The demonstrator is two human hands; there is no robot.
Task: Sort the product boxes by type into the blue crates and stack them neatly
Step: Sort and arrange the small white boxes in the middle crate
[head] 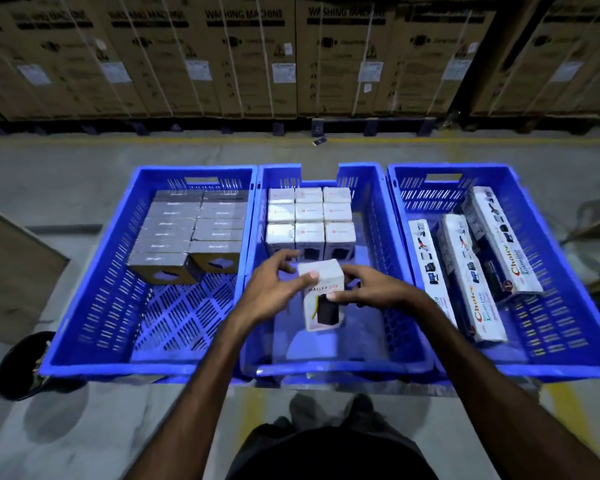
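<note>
1. Hands meet over the middle blue crate (pixel 378 237): my left hand (pixel 274 289) and right hand (pixel 374 289) both hold one white product box (pixel 323 299).
2. My left grip is clamped on the box's left side, thumb across its top edge; my right grip is clamped on its right side, fingers curled round it.
3. I hold the box upright and slightly tilted, above the crate's bare near half, clear of the floor of the crate.
4. Behind it, white boxes (pixel 310 216) of the same kind stand in three neat rows of three against the far wall of that crate.
5. My left blue crate (pixel 94 289) carries dark grey boxes (pixel 191 230) packed in two columns at its far end.
6. My right blue crate (pixel 568 289) carries long white cartons (pixel 465 271) lying lengthwise, some leaning on each other.
7. Big brown cardboard cartons (pixel 250 57) line the wall beyond the crates.
</note>
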